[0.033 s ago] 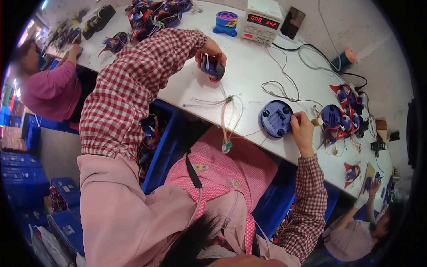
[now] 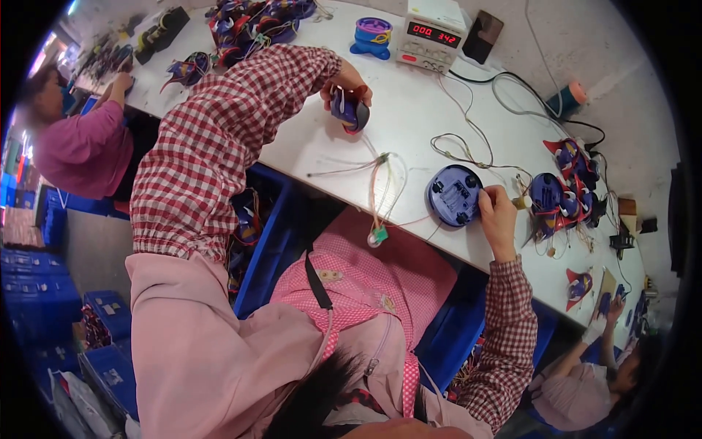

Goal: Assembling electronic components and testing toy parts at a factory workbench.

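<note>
My left hand [image 2: 351, 80] is closed around a blue-purple plastic toy part [image 2: 344, 108] with red and dark pieces, held above the white table. From below it runs a bundle of thin wires [image 2: 380, 162], which ends in a small green circuit board [image 2: 378, 235] at the table's near edge. Farther right, a round dark-blue plastic base [image 2: 447, 205] is tilted with its moulded side up. My right hand [image 2: 499, 218] pinches its right rim between thumb and fingers. A thin red wire reaches the base from the left.
A power supply [image 2: 431, 36] with a red display stands at the back beside a dark phone [image 2: 483, 36] and a blue spool holder [image 2: 371, 39]. Similar toy parts are piled back left [image 2: 252, 29] and right [image 2: 559, 201]. Blue bins [image 2: 256, 282] sit below. Two people work nearby.
The dangling wires and green board have swung slightly to the right, and the board has turned. Both hands stay almost where they were.
</note>
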`<state>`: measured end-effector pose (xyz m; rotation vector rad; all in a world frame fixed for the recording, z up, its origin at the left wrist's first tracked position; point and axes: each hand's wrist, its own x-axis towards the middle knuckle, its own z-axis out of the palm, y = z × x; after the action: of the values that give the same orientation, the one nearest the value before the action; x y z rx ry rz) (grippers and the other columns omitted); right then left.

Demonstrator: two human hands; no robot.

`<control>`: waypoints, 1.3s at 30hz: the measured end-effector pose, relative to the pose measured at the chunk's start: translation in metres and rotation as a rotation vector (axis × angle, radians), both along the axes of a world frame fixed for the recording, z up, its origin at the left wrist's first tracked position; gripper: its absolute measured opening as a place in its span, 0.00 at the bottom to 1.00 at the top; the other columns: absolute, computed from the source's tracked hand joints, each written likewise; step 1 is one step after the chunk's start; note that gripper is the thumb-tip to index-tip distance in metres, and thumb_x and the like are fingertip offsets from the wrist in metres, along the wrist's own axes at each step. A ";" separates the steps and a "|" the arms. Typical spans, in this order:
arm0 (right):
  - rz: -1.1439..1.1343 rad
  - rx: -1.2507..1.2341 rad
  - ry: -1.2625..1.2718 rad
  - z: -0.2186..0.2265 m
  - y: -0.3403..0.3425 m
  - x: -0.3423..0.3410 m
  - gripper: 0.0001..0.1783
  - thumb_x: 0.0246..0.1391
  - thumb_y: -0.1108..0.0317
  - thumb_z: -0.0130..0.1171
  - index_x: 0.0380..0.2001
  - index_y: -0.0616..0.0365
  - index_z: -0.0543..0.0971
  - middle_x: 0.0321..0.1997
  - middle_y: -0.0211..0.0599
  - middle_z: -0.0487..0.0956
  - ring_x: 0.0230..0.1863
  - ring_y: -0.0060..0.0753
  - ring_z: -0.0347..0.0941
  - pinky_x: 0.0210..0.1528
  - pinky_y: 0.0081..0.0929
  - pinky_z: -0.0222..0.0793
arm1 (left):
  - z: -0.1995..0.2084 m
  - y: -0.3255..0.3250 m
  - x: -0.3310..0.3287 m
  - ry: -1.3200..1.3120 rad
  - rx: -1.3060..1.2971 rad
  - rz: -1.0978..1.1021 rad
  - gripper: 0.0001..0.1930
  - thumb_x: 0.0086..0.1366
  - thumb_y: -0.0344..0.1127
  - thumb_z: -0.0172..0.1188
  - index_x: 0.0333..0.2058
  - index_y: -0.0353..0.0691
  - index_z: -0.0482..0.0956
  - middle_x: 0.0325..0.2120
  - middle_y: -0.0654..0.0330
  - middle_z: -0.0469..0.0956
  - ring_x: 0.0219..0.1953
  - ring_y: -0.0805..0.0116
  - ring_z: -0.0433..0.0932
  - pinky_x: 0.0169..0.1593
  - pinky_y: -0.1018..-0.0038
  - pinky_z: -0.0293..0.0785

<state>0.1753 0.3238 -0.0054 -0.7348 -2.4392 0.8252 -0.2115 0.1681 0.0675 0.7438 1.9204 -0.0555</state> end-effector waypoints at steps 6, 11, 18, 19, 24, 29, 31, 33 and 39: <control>-0.025 0.237 0.053 0.021 -0.022 0.015 0.14 0.53 0.67 0.59 0.39 0.65 0.73 0.30 0.33 0.73 0.24 0.19 0.64 0.26 0.18 0.62 | -0.002 0.010 -0.020 0.060 -0.028 -0.089 0.30 0.54 0.65 0.51 0.39 0.44 0.77 0.36 0.54 0.78 0.23 0.62 0.79 0.26 0.73 0.72; -0.010 0.214 0.143 0.034 -0.031 0.045 0.19 0.52 0.68 0.60 0.44 0.66 0.71 0.36 0.33 0.69 0.27 0.18 0.61 0.30 0.17 0.61 | 0.020 0.001 0.002 0.093 0.105 0.073 0.38 0.54 0.72 0.45 0.44 0.42 0.76 0.41 0.49 0.75 0.24 0.61 0.79 0.25 0.73 0.74; -0.257 0.067 0.219 0.028 -0.002 0.048 0.27 0.48 0.65 0.64 0.48 0.67 0.67 0.44 0.38 0.66 0.27 0.21 0.60 0.31 0.18 0.62 | 0.042 -0.017 0.012 0.321 0.267 0.020 0.42 0.54 0.74 0.43 0.50 0.39 0.71 0.42 0.49 0.70 0.44 0.60 0.75 0.29 0.67 0.77; -0.259 0.089 0.228 0.023 0.005 0.044 0.27 0.47 0.64 0.65 0.47 0.67 0.69 0.43 0.38 0.67 0.27 0.21 0.61 0.30 0.18 0.62 | 0.045 -0.020 0.015 0.430 0.331 0.009 0.39 0.57 0.70 0.45 0.49 0.38 0.71 0.41 0.50 0.71 0.47 0.61 0.73 0.30 0.65 0.78; -0.173 -0.084 0.153 0.001 0.042 0.038 0.22 0.51 0.63 0.62 0.45 0.67 0.71 0.37 0.34 0.75 0.26 0.16 0.67 0.28 0.13 0.64 | 0.023 -0.034 0.040 0.552 1.147 -0.098 0.23 0.61 0.51 0.55 0.44 0.37 0.72 0.32 0.56 0.74 0.32 0.67 0.75 0.30 0.70 0.74; -0.155 -0.499 0.174 0.052 0.015 0.026 0.17 0.53 0.62 0.61 0.39 0.66 0.75 0.28 0.29 0.76 0.25 0.15 0.69 0.26 0.13 0.66 | -0.009 -0.027 0.181 0.323 1.178 -0.175 0.20 0.59 0.48 0.56 0.41 0.35 0.73 0.27 0.50 0.78 0.28 0.56 0.78 0.34 0.65 0.73; -0.099 -0.595 0.285 0.071 -0.007 0.017 0.14 0.53 0.63 0.61 0.37 0.64 0.76 0.27 0.29 0.76 0.25 0.15 0.70 0.26 0.13 0.67 | -0.033 -0.003 0.189 0.422 1.198 -0.209 0.20 0.59 0.48 0.55 0.40 0.35 0.72 0.28 0.48 0.78 0.30 0.50 0.78 0.35 0.62 0.74; -0.069 -0.647 0.339 0.072 -0.024 0.006 0.13 0.54 0.64 0.60 0.36 0.63 0.76 0.26 0.28 0.76 0.26 0.14 0.71 0.26 0.13 0.67 | -0.041 0.017 0.192 0.429 1.098 -0.170 0.18 0.59 0.45 0.54 0.40 0.35 0.72 0.28 0.47 0.78 0.31 0.48 0.78 0.36 0.60 0.74; 0.013 -0.223 0.250 0.054 -0.047 -0.017 0.11 0.51 0.67 0.62 0.35 0.63 0.76 0.28 0.32 0.75 0.25 0.18 0.71 0.24 0.16 0.68 | -0.065 0.033 0.202 0.360 1.039 -0.163 0.14 0.57 0.37 0.53 0.40 0.36 0.72 0.26 0.46 0.78 0.32 0.47 0.77 0.36 0.58 0.73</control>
<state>0.1585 0.2773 0.0486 -0.6503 -2.1546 1.1346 -0.0095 0.2011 0.0023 1.6545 2.1717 0.8114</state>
